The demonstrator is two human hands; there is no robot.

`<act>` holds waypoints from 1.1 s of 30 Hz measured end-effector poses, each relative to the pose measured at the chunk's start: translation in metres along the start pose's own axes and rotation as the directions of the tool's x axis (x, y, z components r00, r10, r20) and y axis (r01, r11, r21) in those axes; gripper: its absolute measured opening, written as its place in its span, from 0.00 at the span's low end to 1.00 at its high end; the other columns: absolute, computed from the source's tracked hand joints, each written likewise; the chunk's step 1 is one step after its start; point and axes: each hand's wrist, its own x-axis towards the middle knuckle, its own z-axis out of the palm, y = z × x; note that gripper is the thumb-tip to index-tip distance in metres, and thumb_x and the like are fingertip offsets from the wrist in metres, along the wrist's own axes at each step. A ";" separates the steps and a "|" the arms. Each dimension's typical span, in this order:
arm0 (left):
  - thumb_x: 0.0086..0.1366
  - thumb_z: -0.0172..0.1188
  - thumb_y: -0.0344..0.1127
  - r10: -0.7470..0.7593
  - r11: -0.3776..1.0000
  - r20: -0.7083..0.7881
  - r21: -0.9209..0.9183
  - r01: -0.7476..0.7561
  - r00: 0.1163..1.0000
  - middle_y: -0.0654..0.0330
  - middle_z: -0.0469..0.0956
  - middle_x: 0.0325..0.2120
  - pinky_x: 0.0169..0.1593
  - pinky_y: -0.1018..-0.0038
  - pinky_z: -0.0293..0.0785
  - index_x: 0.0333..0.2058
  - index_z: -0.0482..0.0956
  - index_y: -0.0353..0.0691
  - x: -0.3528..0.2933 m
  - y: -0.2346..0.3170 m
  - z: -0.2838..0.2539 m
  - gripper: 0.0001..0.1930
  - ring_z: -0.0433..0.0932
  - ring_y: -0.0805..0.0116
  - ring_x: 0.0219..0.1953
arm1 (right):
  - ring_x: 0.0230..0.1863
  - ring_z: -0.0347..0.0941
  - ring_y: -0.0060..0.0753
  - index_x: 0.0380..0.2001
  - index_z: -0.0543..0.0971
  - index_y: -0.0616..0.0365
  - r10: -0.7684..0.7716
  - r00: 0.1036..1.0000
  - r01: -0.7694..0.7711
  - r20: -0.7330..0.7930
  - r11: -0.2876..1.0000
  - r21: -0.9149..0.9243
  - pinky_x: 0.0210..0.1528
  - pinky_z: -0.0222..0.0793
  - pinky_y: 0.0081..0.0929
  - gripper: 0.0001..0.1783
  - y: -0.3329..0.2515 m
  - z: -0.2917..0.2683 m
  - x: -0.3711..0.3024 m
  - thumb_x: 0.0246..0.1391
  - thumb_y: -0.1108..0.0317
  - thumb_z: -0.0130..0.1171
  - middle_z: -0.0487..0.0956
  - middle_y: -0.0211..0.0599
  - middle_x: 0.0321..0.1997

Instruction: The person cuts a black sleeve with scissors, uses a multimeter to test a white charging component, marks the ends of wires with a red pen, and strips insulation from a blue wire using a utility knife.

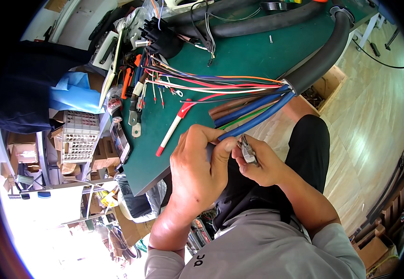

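My left hand [195, 167] is closed, its thumb and index finger pinching the end of a thick blue cable [258, 119]. My right hand [266, 165] is closed around small metal pliers [247, 151], whose jaws are beside the left thumb and the cable end. Fingers partly cover that end. The cable comes out of a thick black sleeve [320, 67], together with a second blue cable, brown cables [234, 107] and a green-yellow wire [246, 116]. Many thin coloured wires [216, 83] run left from the same sleeve across the green table [160, 162].
A red-and-white pen-like tool [172, 131] lies on the table. Cable lugs [134, 123], a phone [120, 142] and a black round connector [162, 42] sit along its left side. A wooden box [332, 86] stands on the floor to the right; cartons and a white crate [78, 137] are at left.
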 end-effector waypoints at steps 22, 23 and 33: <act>0.71 0.61 0.39 0.024 0.995 0.112 0.089 -0.034 0.993 0.55 0.80 0.27 0.32 0.75 0.72 0.38 0.74 0.33 0.004 0.012 -0.007 0.13 0.76 0.72 0.28 | 0.51 0.75 0.37 0.47 0.78 0.63 -0.466 0.862 0.472 -0.198 0.881 -0.018 0.51 0.72 0.34 0.16 0.000 0.022 0.049 0.53 0.74 0.61 0.76 0.42 0.53; 0.71 0.61 0.38 0.018 0.995 0.126 0.100 -0.031 0.992 0.55 0.80 0.28 0.33 0.74 0.72 0.38 0.74 0.33 0.005 0.014 -0.008 0.12 0.76 0.71 0.28 | 0.51 0.75 0.37 0.47 0.78 0.63 -0.484 0.853 0.486 -0.198 0.873 -0.039 0.51 0.72 0.33 0.16 -0.003 0.021 0.049 0.53 0.74 0.61 0.76 0.42 0.53; 0.67 0.61 0.31 0.224 0.819 0.263 0.472 -0.328 0.938 0.51 0.74 0.29 0.36 0.60 0.67 0.35 0.74 0.34 0.014 0.020 -0.010 0.07 0.70 0.49 0.31 | 0.36 0.72 0.26 0.41 0.79 0.62 -0.342 0.923 0.345 -0.175 0.938 -0.011 0.39 0.70 0.28 0.11 0.000 0.022 0.045 0.52 0.73 0.61 0.78 0.33 0.35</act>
